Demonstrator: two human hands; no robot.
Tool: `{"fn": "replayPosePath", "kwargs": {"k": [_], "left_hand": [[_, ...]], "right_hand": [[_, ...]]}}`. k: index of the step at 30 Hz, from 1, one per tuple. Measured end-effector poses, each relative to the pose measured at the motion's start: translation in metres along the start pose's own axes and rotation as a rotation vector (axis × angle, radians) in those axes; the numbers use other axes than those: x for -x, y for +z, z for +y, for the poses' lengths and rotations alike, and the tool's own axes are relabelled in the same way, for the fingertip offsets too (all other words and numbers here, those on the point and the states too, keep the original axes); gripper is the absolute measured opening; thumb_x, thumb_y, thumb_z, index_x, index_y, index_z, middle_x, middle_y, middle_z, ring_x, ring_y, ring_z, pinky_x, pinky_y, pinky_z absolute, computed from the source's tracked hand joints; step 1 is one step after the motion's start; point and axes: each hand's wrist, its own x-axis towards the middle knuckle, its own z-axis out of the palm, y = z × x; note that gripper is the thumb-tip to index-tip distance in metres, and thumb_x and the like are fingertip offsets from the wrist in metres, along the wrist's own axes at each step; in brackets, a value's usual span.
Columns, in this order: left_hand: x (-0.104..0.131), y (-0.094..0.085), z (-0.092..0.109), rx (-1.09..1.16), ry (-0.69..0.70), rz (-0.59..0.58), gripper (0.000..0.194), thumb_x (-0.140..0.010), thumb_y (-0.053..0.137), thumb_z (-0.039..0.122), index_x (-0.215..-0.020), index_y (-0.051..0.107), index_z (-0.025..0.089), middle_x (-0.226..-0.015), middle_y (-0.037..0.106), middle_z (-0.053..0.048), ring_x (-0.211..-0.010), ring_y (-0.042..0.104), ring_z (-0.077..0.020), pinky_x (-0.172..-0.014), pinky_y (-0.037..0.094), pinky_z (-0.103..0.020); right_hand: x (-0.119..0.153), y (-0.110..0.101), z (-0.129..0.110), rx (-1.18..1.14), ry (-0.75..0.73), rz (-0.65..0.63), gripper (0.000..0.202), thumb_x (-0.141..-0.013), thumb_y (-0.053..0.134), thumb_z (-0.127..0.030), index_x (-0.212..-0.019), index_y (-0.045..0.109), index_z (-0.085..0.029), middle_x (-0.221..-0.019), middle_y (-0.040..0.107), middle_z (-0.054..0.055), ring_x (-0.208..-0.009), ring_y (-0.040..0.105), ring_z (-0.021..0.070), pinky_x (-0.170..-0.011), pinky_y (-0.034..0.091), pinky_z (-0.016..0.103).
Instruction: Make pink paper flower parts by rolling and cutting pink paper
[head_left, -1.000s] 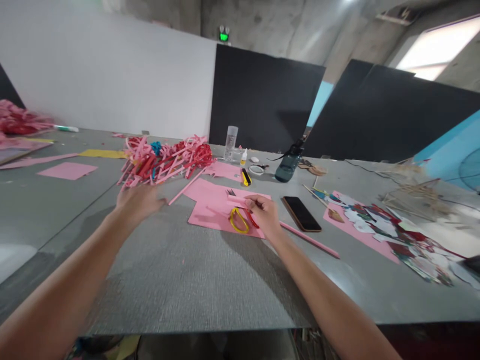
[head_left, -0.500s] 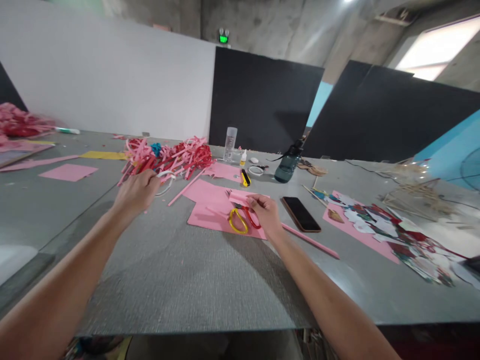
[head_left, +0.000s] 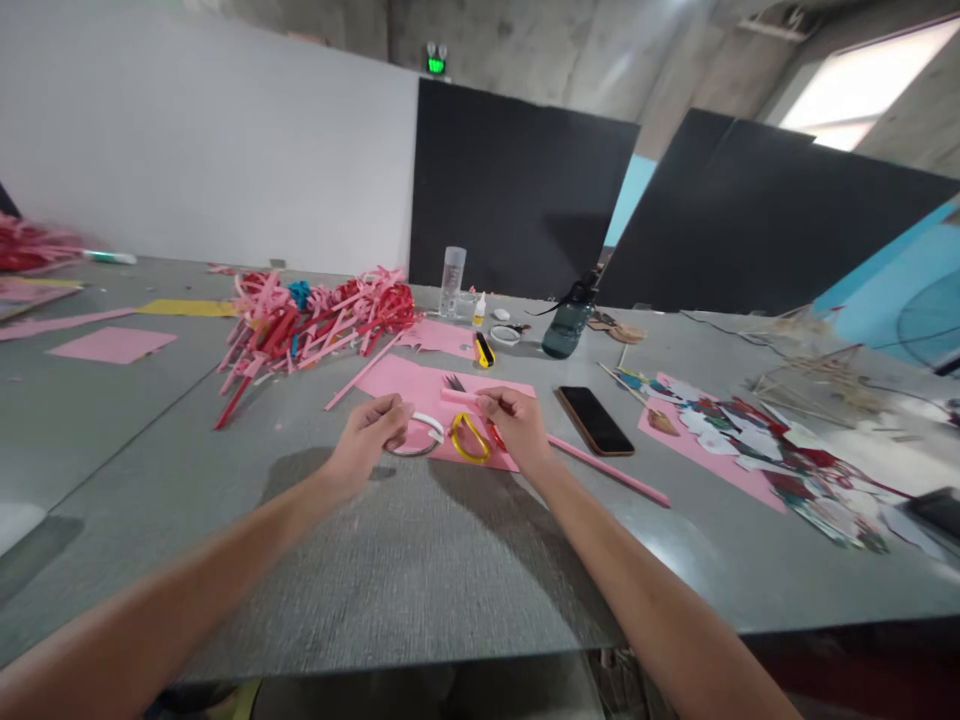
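Bright window (head_left: 874,88) upper R, tbl (head_left: 390,600) has glare & soft shadows, edges stretched.

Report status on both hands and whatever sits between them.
Left hand: pinching pale ring. Right hand: pinching pink strip. Between them: yellow loop of the scissors, over pink sheet.

Your left arm (head_left: 225,562) extends from the near left, your right arm (head_left: 630,565) from the near right. Your left hand (head_left: 369,432) curls its fingers (head_left: 391,412) into a pinch; your right hand (head_left: 517,422), apart from it, pinches too.
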Motion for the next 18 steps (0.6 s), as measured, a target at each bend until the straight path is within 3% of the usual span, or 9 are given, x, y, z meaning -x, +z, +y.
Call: {"fn": "replayPosePath", "kwargs": {"k": [3, 7, 10, 14, 18], "left_hand": [[-0.003, -0.003, -0.003, 0.177, -0.116, 0.070, 0.032, -0.083, 0.069, 0.037, -0.066, 0.053, 0.016, -0.062, 0.052, 0.002, -0.059, 0.052, -0.0097, -0.059, 0.044, -0.021], [-0.005, -0.002, 0.004, 0.329, -0.247, 0.167, 0.023, -0.085, 0.069, 0.036, -0.087, 0.066, 0.014, -0.095, 0.073, -0.010, -0.088, 0.070, -0.0208, -0.079, 0.057, -0.032], [-0.003, 0.001, 0.011, 0.375, -0.320, 0.119, 0.027, -0.091, 0.064, 0.040, -0.097, 0.065, 0.014, -0.111, 0.072, -0.015, -0.098, 0.072, -0.0261, -0.084, 0.059, -0.037], [0.002, 0.006, 0.013, 0.373, -0.348, 0.063, 0.031, -0.091, 0.064, 0.046, -0.103, 0.061, 0.018, -0.118, 0.071, -0.014, -0.094, 0.075, -0.0276, -0.082, 0.060, -0.039], [0.006, 0.009, 0.011, 0.266, -0.306, -0.020, 0.032, -0.084, 0.075, 0.037, -0.105, 0.059, 0.020, -0.124, 0.069, -0.013, -0.095, 0.074, -0.0276, -0.081, 0.062, -0.040]], "right_hand": [[0.001, 0.001, -0.002, -0.025, 0.013, -0.021, 0.030, -0.081, 0.063, -0.041, -0.089, 0.073, -0.014, -0.070, 0.065, 0.002, -0.063, 0.055, 0.0144, -0.062, 0.044, 0.027], [0.004, 0.003, -0.006, -0.035, 0.000, -0.055, 0.028, -0.082, 0.065, -0.041, -0.089, 0.074, -0.016, -0.074, 0.066, 0.002, -0.066, 0.055, 0.0145, -0.064, 0.044, 0.027], [0.004, 0.003, -0.008, -0.095, 0.031, -0.069, 0.029, -0.081, 0.067, -0.043, -0.088, 0.074, -0.016, -0.074, 0.066, 0.002, -0.064, 0.054, 0.0137, -0.061, 0.042, 0.026], [0.004, 0.002, -0.006, -0.178, 0.067, -0.033, 0.029, -0.079, 0.071, -0.044, -0.087, 0.075, -0.016, -0.070, 0.063, 0.000, -0.060, 0.052, 0.0120, -0.056, 0.040, 0.024], [0.002, -0.001, -0.003, -0.340, 0.142, -0.003, 0.032, -0.079, 0.075, -0.047, -0.089, 0.074, -0.017, -0.062, 0.059, -0.003, -0.051, 0.045, 0.0084, -0.047, 0.034, 0.021]]}}
